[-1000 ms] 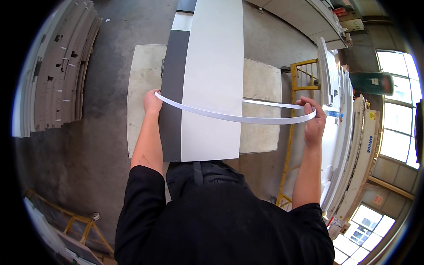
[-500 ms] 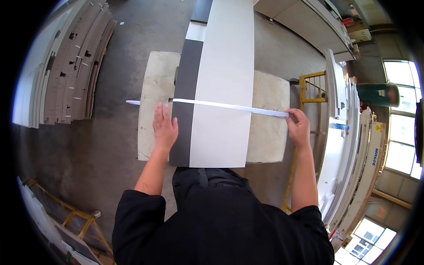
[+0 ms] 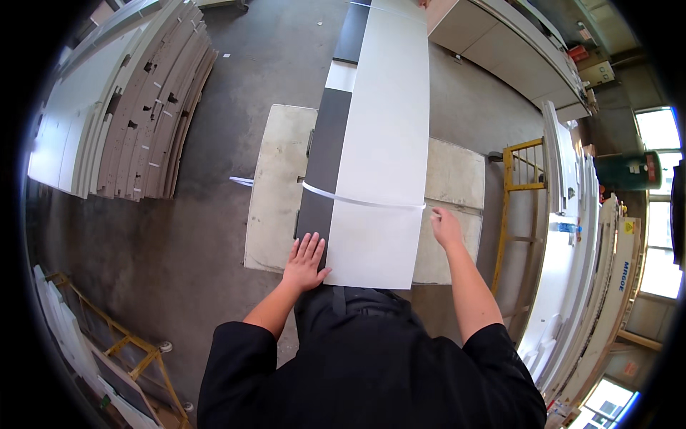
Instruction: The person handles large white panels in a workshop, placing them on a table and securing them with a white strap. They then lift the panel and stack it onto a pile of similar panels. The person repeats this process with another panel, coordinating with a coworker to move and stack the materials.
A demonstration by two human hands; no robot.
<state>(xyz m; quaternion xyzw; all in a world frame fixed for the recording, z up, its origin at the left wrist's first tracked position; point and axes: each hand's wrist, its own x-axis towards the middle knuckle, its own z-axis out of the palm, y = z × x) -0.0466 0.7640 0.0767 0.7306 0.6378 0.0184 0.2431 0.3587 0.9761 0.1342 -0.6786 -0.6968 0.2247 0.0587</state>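
The left hand (image 3: 305,262) lies flat with fingers spread on the near end of the dark board (image 3: 323,171), lower than half a second ago. The right hand (image 3: 446,227) pinches the end of the thin white strip (image 3: 357,201), which now sags across the white panel (image 3: 382,143) instead of lying taut. Both boards rest on the pale worktable (image 3: 275,193), stacked sheets (image 3: 143,107) well apart.

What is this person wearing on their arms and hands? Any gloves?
No gloves: the left hand and right hand are bare, with no watch or rings that I can make out. The black top has sleeves that stop about the elbows, leaving both forearms uncovered. The sleeves look plain, with no markings visible.
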